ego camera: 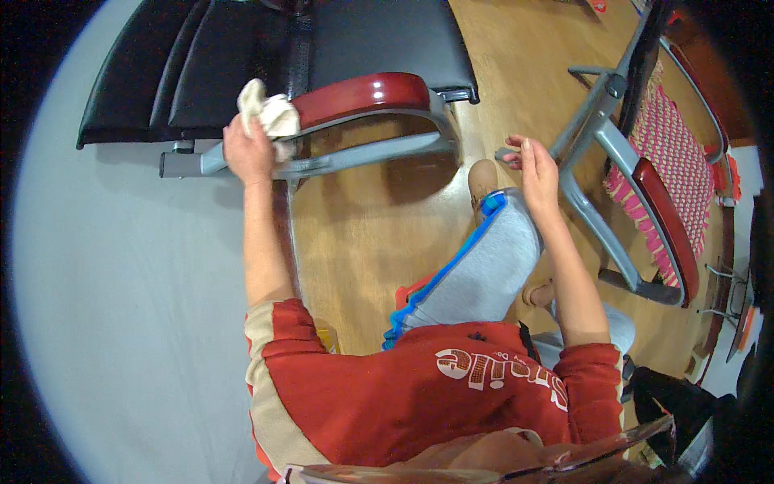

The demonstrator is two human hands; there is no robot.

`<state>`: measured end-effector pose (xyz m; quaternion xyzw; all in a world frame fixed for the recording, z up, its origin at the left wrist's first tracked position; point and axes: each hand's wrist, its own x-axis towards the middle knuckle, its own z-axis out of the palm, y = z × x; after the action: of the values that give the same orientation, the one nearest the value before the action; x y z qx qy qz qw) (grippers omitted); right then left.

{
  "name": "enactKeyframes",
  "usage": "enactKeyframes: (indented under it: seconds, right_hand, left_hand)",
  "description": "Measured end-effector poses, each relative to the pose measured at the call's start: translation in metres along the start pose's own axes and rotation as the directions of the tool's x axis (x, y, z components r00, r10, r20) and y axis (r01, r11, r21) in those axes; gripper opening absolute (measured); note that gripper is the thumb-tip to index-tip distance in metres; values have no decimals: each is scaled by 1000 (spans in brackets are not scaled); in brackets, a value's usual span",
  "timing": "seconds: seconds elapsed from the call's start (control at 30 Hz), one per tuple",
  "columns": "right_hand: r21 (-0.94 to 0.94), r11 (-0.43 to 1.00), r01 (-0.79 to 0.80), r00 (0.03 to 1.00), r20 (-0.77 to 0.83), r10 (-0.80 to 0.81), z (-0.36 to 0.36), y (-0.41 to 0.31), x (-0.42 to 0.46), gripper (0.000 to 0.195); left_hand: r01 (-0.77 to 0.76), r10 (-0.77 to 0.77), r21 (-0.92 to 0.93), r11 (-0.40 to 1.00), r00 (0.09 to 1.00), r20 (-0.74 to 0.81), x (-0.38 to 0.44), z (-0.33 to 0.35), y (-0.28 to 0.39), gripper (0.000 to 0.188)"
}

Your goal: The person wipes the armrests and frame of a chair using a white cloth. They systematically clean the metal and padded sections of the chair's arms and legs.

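Note:
My left hand [249, 151] grips a crumpled white cloth [277, 115] at the rear end of a glossy red-brown armrest [369, 97]. The armrest tops a grey metal frame on a black padded bench seat [387, 42]. On the right, above my knee, my right hand [540, 175] has bent fingers around a small grey object [503, 155]; what it is cannot be told. This hand is apart from both seats.
A grey wall [139, 290] runs along the left. At right stands another metal-framed seat with a red-brown armrest [668, 224] and a pink woven mat [677, 163]. My bent leg [478, 260] is over the wooden floor [351, 236]. Black fabric [671, 399] lies at lower right.

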<state>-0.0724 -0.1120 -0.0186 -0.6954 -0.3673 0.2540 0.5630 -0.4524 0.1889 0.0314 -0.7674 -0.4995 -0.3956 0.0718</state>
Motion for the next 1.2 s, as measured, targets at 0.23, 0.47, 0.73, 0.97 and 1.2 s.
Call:
enactKeyframes:
  seconds: [0.23, 0.47, 0.73, 0.97, 1.2]
  right_hand:
    - [88, 996, -17, 999, -37, 21, 18, 33, 14, 39]
    - [5, 1000, 28, 997, -70, -27, 23, 19, 19, 34]
    - [119, 983, 137, 968, -227, -108, -55, 7, -28, 77]
    - [-135, 990, -38, 762, -645, -59, -204, -23, -114, 56]
    - [-732, 325, -599, 642, -681, -351, -359, -27, -146, 45]
  left_hand:
    - [188, -191, 109, 976, 981, 23, 2, 8, 26, 37]
    - [-197, 199, 45, 979, 979, -48, -11, 48, 182, 32]
    - [708, 270, -705, 49, 670, 692, -125, 72, 393, 34]
    - [105, 660, -990, 93, 738, 141, -184, 41, 527, 45]
    - [956, 491, -289, -43, 272, 827, -199, 110, 509, 26]
